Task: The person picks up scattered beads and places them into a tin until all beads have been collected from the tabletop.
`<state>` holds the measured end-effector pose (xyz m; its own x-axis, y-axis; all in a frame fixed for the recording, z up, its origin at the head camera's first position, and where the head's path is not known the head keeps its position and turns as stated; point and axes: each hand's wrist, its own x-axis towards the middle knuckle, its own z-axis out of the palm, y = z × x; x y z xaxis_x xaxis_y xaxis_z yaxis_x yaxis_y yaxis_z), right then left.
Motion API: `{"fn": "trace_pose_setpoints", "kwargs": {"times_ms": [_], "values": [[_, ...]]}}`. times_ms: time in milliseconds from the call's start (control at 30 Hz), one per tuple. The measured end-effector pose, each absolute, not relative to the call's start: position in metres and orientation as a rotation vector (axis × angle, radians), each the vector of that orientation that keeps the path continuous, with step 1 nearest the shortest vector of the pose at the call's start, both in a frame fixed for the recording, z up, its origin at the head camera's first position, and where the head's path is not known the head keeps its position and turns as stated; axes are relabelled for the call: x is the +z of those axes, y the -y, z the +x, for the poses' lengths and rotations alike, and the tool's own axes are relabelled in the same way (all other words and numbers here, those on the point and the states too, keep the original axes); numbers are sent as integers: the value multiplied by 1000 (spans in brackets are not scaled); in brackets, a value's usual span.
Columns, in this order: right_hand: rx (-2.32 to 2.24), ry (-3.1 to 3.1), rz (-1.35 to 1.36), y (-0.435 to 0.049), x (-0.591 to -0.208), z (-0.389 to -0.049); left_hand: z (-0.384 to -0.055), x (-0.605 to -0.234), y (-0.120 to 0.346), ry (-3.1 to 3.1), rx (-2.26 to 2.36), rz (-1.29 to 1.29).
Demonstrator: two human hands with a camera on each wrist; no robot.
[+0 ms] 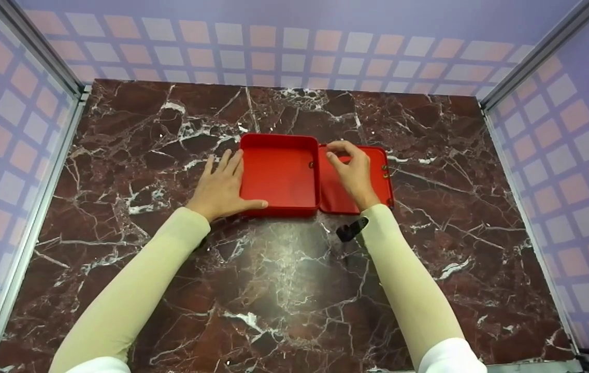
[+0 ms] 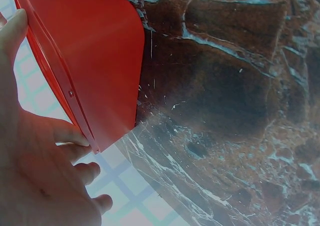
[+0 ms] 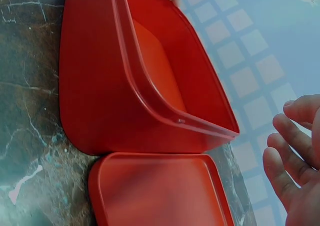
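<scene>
A red open-topped box (image 1: pixel 279 178) with rounded corners stands on the marble-patterned table. My left hand (image 1: pixel 221 189) lies against its left side, fingers spread at the left rim and thumb over the front rim. In the left wrist view, the fingertips (image 2: pixel 85 145) sit right at the rim. Beside the box on its right lies a shallow red lid (image 1: pixel 335 199), inner side up. Above this lid hovers my right hand (image 1: pixel 354 173), fingers loosely bent. The right wrist view shows those fingers (image 3: pixel 290 136) apart from one another, with nothing between them.
Small round brownish spots (image 1: pixel 385 168) show along the lid's right edge, and a similar spot (image 1: pixel 311 165) on the box's inner right wall. A black wrist camera (image 1: pixel 351 229) hangs by the right wrist. Checkered wall panels (image 1: pixel 273 52) enclose the table's back and sides.
</scene>
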<state>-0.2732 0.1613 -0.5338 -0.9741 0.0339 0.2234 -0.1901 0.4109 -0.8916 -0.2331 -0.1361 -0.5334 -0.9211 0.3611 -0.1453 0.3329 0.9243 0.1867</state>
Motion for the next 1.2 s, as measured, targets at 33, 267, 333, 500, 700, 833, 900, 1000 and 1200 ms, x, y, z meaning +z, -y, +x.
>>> {"fn": "trace_pose_setpoints", "kwargs": {"times_ms": [33, 267, 333, 500, 700, 833, 900, 1000, 1200], "values": [[1595, 2456, 137, -163, -534, -273, -233, -533, 136, -2908, 233, 528], [1548, 2472, 125, -170, -534, -274, -232, -531, 135, -2900, 218, 520], [1544, 2474, 117, -172, -534, -274, -232, -531, 134, -2896, 221, 518], [1553, 2474, 100, -174, -533, -274, -232, -531, 134, -2894, 224, 513], [1564, 2464, 94, -178, -535, -276, -232, -531, 135, -2908, 200, 522], [1575, 2463, 84, -179, -531, -275, -232, -532, 135, -2908, 195, 524], [1570, 2465, 80, -180, -530, -275, -232, -532, 135, -2904, 199, 523], [1540, 2470, 79, -184, -535, -277, -233, -531, 135, -2897, 204, 521], [1537, 2465, 80, -189, -536, -276, -232, -531, 135, -2902, 212, 520]]}}
